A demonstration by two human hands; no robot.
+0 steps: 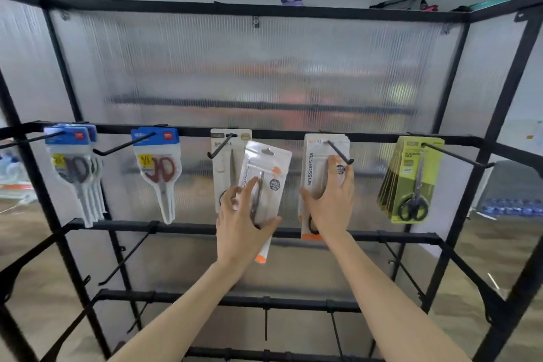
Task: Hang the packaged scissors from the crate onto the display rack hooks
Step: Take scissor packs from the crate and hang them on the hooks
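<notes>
Mid-hang. Our left hand point(241, 214) grips a loose white orange-tipped scissors pack point(264, 185) at frame centre. Right hand point(332, 200) rests flat, fingers straight, on the hung white packs point(316, 167). Next: thread the pack's slot onto the black wire hook point(340, 153).

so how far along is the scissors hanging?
Done: the top row hooks carry blue-card packs, a beige pack, white packs and green packs. In hand: the left hand grips a white orange-tipped pack, unhung; the right hand steadies the white packs. Crate unseen, remainder unknown.
</notes>
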